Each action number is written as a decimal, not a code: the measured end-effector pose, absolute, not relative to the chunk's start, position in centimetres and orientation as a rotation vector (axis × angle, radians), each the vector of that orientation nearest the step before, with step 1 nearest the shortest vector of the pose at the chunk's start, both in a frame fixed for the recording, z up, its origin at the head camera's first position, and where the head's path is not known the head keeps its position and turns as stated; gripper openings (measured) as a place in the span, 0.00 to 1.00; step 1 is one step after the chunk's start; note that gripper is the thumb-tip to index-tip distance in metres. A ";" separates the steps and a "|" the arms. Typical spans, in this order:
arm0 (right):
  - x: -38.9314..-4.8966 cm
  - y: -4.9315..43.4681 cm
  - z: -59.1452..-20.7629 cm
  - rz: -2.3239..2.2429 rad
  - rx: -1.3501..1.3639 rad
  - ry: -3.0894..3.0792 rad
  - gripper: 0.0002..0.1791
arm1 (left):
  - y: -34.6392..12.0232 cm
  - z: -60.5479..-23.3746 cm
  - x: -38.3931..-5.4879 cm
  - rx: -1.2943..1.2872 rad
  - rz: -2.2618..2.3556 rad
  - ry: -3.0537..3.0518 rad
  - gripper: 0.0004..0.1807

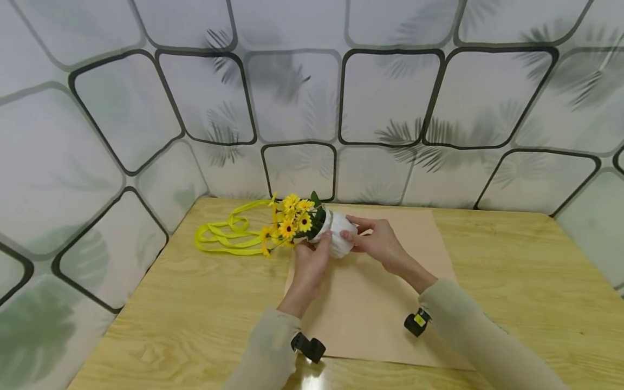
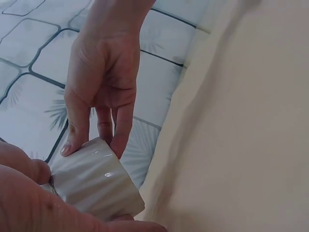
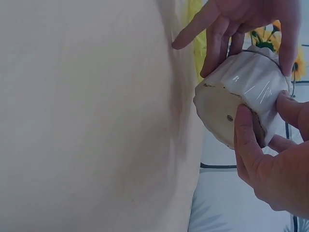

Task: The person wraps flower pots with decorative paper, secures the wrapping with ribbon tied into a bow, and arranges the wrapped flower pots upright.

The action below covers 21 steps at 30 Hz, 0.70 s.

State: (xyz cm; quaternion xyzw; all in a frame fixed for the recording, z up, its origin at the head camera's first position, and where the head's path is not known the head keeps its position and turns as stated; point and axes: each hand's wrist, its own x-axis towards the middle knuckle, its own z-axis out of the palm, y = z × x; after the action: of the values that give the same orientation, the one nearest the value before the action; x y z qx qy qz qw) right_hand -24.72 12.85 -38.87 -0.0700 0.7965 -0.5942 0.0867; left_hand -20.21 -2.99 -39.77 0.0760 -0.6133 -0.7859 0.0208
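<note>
A white ceramic flowerpot (image 1: 339, 245) with wavy ridged sides is tipped on its side, its mouth toward the left. Yellow flowers (image 1: 288, 223) with dark centres and green leaves stick out of it. My left hand (image 1: 310, 265) grips the pot near its rim, thumb on the near side. At the base end, the right hand (image 1: 382, 246) holds it between thumb and fingers. The right wrist view shows the pot's underside (image 3: 215, 108), with a small dark spot near its middle and brownish marks along the edge. One left finger points away from the pot.
Beneath the hands a large sheet of tan paper (image 1: 380, 319) lies on the wooden table (image 1: 195, 314). A looped yellow ribbon (image 1: 229, 250) lies left of the flowers. Patterned wall covering (image 1: 297, 173) rises behind the table.
</note>
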 end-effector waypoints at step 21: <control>-24.0 12.3 -38.5 -1.383 -0.379 2.725 0.34 | -3.3 -39.7 -19.4 0.453 -2.710 -1.859 0.27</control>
State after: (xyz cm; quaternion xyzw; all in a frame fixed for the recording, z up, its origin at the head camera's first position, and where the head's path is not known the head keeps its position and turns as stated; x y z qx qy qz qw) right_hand -24.02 12.31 -38.47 -0.1232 0.8844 -0.4490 0.0313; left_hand -19.43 -3.34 -39.72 0.1360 -0.5582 -0.8138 -0.0878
